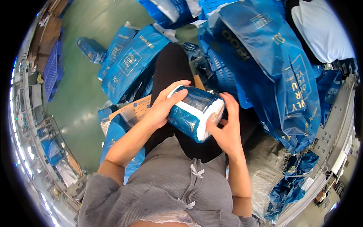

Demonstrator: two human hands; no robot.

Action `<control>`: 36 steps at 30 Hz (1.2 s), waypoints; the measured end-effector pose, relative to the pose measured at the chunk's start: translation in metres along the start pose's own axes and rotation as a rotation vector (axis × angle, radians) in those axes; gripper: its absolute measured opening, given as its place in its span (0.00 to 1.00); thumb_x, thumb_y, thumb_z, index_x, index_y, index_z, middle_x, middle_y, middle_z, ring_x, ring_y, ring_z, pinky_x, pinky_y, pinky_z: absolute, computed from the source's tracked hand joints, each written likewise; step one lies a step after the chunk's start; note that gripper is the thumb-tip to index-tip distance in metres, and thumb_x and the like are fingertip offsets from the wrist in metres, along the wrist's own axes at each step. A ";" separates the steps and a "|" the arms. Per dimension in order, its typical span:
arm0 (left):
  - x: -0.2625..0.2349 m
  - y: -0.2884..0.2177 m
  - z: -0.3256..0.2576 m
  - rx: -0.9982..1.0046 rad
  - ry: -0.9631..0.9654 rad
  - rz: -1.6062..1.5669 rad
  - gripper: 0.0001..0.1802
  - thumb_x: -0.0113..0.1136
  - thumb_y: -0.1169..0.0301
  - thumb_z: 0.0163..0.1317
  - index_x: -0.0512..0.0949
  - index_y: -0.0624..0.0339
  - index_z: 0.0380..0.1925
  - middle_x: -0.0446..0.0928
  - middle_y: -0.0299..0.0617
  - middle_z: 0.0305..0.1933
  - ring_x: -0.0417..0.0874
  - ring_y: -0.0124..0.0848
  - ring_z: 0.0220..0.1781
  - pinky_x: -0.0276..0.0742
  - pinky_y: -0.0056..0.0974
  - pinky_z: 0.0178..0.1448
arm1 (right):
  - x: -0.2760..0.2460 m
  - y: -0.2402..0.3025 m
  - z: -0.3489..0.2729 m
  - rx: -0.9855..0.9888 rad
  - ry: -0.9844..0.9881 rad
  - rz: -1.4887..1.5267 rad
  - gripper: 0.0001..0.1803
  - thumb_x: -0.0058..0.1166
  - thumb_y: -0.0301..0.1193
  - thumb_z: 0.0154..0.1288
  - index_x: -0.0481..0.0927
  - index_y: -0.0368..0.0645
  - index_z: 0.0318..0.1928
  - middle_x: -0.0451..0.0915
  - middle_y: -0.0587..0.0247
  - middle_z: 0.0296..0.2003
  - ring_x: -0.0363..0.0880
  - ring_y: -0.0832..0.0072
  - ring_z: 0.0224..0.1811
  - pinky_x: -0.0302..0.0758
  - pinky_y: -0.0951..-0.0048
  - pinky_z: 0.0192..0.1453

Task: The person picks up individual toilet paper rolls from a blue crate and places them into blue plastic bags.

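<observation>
A blue plastic-wrapped package (189,112) with white bands sits tilted between my two hands, above my lap. My left hand (165,105) grips its left end, with the thumb lying across the top. At the other end, my right hand (229,130) is curved around the white, crinkled side, thumb low and fingers at the upper corner. Clear film glints on that right end. What is inside the package cannot be made out.
Large blue printed plastic bags (261,64) stand at the right, beside a blue crate (223,72). More blue bags (132,62) and a small blue package (90,49) lie on the green floor (81,125). A woven sack (264,166) and metal rail (332,125) are at the right.
</observation>
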State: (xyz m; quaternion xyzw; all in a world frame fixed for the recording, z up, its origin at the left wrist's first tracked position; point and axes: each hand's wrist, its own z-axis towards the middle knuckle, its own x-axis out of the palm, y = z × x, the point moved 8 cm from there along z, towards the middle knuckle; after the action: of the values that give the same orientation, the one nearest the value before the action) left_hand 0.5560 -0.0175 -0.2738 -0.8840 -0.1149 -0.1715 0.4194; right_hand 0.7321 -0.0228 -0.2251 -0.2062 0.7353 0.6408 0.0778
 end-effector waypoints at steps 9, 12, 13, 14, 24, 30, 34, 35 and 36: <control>0.004 -0.058 -0.044 0.614 -0.124 1.063 0.19 0.59 0.71 0.58 0.73 0.63 0.50 0.71 0.51 0.56 0.73 0.43 0.58 0.67 0.38 0.61 | 0.055 0.012 0.019 -0.210 0.049 -0.590 0.25 0.56 0.33 0.57 0.70 0.28 0.51 0.76 0.47 0.33 0.80 0.55 0.33 0.77 0.62 0.32; 0.035 -0.054 -0.059 0.749 -0.182 1.586 0.26 0.64 0.68 0.51 0.72 0.63 0.51 0.71 0.55 0.55 0.72 0.49 0.58 0.70 0.44 0.59 | 0.060 0.024 0.016 -0.299 0.045 -0.705 0.19 0.55 0.31 0.59 0.71 0.30 0.46 0.76 0.54 0.25 0.80 0.60 0.24 0.76 0.67 0.25; 0.033 -0.054 -0.057 0.720 -0.195 1.576 0.26 0.63 0.68 0.51 0.72 0.63 0.52 0.71 0.55 0.55 0.73 0.49 0.57 0.71 0.44 0.57 | 0.060 0.024 0.012 -0.302 0.067 -0.714 0.17 0.55 0.31 0.60 0.72 0.31 0.45 0.76 0.55 0.23 0.80 0.61 0.23 0.76 0.67 0.24; 0.029 -0.053 -0.053 0.691 -0.208 1.565 0.26 0.63 0.69 0.51 0.71 0.63 0.52 0.72 0.55 0.54 0.74 0.49 0.55 0.73 0.45 0.55 | 0.060 0.024 0.011 -0.304 0.087 -0.724 0.16 0.54 0.30 0.60 0.72 0.31 0.44 0.76 0.56 0.22 0.80 0.62 0.23 0.76 0.67 0.24; 0.033 -0.044 -0.052 0.685 -0.133 1.865 0.29 0.60 0.74 0.47 0.69 0.68 0.53 0.72 0.59 0.54 0.79 0.48 0.50 0.79 0.44 0.45 | 0.052 0.023 -0.002 -0.363 0.079 -0.583 0.12 0.51 0.27 0.64 0.72 0.31 0.44 0.77 0.57 0.22 0.80 0.64 0.22 0.75 0.68 0.22; 0.029 -0.044 -0.046 0.534 -0.087 1.707 0.32 0.58 0.76 0.45 0.66 0.67 0.55 0.70 0.59 0.55 0.78 0.49 0.52 0.79 0.46 0.45 | 0.054 0.033 -0.005 -0.390 0.120 -0.615 0.13 0.49 0.26 0.64 0.72 0.30 0.45 0.75 0.54 0.21 0.77 0.63 0.20 0.73 0.66 0.23; 0.032 -0.043 -0.047 0.579 -0.124 1.737 0.31 0.57 0.77 0.45 0.66 0.69 0.54 0.71 0.60 0.54 0.78 0.51 0.51 0.78 0.48 0.46 | 0.057 0.036 -0.007 -0.468 0.181 -0.669 0.15 0.51 0.27 0.63 0.71 0.26 0.46 0.74 0.60 0.21 0.77 0.70 0.20 0.74 0.73 0.22; 0.034 -0.043 -0.049 0.585 -0.128 1.748 0.31 0.57 0.78 0.45 0.66 0.69 0.54 0.70 0.61 0.55 0.78 0.52 0.50 0.78 0.47 0.46 | 0.056 0.035 -0.007 -0.476 0.198 -0.660 0.16 0.51 0.27 0.63 0.71 0.26 0.46 0.74 0.59 0.21 0.77 0.70 0.20 0.74 0.73 0.23; 0.035 -0.043 -0.050 0.590 -0.133 1.758 0.32 0.57 0.78 0.44 0.66 0.70 0.55 0.70 0.62 0.55 0.78 0.53 0.49 0.78 0.47 0.47 | 0.056 0.034 -0.008 -0.482 0.226 -0.652 0.16 0.51 0.26 0.63 0.71 0.26 0.47 0.75 0.59 0.21 0.78 0.69 0.20 0.75 0.72 0.24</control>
State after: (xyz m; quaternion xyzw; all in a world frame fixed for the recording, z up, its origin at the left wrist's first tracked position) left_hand 0.5623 -0.0277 -0.2002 -0.5190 0.5335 0.2952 0.5990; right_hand 0.6692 -0.0383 -0.2138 -0.5093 0.4647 0.7097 0.1451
